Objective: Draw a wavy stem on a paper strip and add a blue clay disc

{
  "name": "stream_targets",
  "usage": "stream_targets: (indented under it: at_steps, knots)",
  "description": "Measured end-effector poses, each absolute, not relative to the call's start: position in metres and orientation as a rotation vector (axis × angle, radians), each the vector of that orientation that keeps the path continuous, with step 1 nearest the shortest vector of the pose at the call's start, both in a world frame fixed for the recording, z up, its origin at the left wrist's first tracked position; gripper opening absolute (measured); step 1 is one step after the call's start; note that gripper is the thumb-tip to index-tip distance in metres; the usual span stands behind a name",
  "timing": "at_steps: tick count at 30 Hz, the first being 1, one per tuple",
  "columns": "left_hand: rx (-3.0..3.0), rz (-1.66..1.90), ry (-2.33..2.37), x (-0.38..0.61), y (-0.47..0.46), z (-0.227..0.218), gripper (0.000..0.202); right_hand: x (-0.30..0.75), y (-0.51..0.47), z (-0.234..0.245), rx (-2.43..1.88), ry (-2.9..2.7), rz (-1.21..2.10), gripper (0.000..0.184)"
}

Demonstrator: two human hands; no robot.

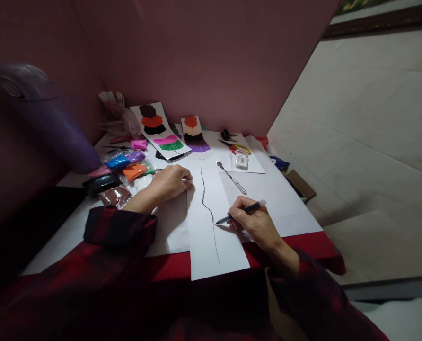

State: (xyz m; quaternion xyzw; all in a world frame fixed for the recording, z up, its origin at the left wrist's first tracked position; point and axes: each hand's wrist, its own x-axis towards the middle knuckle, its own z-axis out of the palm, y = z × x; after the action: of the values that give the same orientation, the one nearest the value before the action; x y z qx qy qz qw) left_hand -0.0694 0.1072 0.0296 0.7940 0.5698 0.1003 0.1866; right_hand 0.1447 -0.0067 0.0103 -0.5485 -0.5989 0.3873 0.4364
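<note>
My right hand is closed around a black pen. The pen's tip meets a long white paper strip at a wavy black line running down it. The line is thicker in its upper part and thin toward the bottom. At the strip's upper left edge, my left hand rests with bent fingers closed at the paper. The strip's near end hangs over the table's front edge. A small metal tool with a patterned handle lies just right of the strip.
Bagged coloured clay packets lie on the left, beside a purple bottle. Farther back are cards with coloured shapes, scissors and a small clear box. A pink wall bounds the table's back.
</note>
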Motion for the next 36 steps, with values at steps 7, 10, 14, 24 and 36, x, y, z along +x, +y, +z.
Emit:
stream_targets:
  at_steps: [7, 10, 14, 24, 36]
  knots:
    - [2.239, 0.293, 1.599, -0.0697, 0.1071, 0.0293, 0.030, 0.1433, -0.0067, 0.0107, -1.396, -1.457, 0.952, 0.020]
    - [2.243, 0.308, 1.600, -0.0698, 0.1064, 0.0291, 0.029, 0.1441, -0.0068, 0.0099, -1.375, -1.486, 0.992, 0.019]
    - [2.218, 0.323, 1.598, -0.0704, 0.1068, 0.0280, 0.029, 0.1450, -0.0068, 0.0095, -1.366, -1.470, 1.016, 0.019]
    - [2.234, 0.299, 1.607, -0.0700, 0.1071, 0.0287, 0.030, 0.1450, -0.0078, 0.0114, -1.350, -1.465, 1.067, 0.018]
    - [2.252, 0.302, 1.606, -0.0702, 0.1079, 0.0279, 0.030, 0.1448, -0.0097, 0.0122, -1.349, -1.464, 1.088, 0.020]
